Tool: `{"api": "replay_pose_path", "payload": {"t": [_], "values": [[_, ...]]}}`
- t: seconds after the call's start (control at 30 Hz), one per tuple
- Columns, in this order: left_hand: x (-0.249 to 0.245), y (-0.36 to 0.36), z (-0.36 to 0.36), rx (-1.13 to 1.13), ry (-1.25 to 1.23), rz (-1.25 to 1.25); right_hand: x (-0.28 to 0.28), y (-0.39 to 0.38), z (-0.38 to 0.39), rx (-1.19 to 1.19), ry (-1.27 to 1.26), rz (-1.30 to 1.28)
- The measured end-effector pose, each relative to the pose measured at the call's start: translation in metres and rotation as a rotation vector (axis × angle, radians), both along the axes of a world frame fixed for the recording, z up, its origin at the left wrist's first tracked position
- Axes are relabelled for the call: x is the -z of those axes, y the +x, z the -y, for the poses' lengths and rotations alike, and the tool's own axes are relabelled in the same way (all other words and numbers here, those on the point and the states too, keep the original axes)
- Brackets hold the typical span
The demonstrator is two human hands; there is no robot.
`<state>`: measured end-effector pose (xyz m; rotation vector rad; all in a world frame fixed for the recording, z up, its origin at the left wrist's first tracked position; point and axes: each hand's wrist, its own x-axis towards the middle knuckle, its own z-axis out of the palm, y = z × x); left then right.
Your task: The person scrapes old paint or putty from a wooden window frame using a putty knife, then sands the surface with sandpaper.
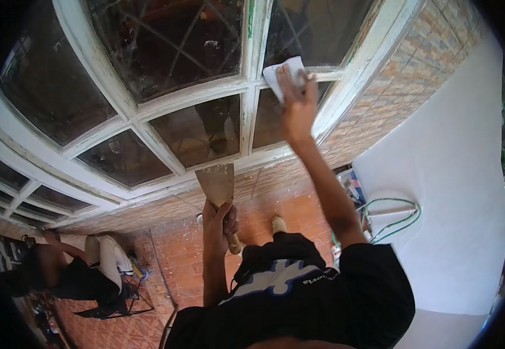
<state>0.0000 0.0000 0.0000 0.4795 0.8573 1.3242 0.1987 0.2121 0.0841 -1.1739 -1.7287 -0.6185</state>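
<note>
My right hand [299, 107] presses a white sheet of sandpaper [273, 74] against the window frame [251, 87], where an upright bar meets a crossbar. Its fingers lie over the sheet, and my arm is stretched up and forward. Lower down, my left hand [220, 224] is wrapped round the handle of a putty knife [217, 185]. The wide metal blade points up, below the lower panes and overlapping the bottom rail in this view. White paint on the frame is worn and chipped, with green patches on some bars. Dark glass panes [177, 46] fill the frame.
A seated person [69, 273] in dark top and light trousers works at the lower left, by the same wall. Stone-look tiles [392, 87] border the frame. White specks dot the orange floor [177, 250]. A green hose [418, 212] lies by the white wall [456, 174] at right.
</note>
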Motion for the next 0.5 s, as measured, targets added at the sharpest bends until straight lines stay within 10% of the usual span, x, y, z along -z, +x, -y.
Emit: {"api": "replay_pose_path", "payload": {"t": [0.13,0.27,0.4,0.5], "values": [[-0.002,0.009,0.001,0.012,0.039,0.021,0.005,0.042,-0.014,0.114,0.062,-0.13],[0.011,0.013,-0.001,0.044,-0.007,0.033,0.032,-0.002,0.034,-0.279,-0.239,0.104],[-0.009,0.019,0.004,0.0,-0.08,-0.524,0.065,0.002,0.118,-0.373,-0.715,-0.956],[-0.003,0.026,-0.002,0.088,-0.041,-0.781,0.109,0.044,0.157,-0.334,-0.969,-1.1]]}}
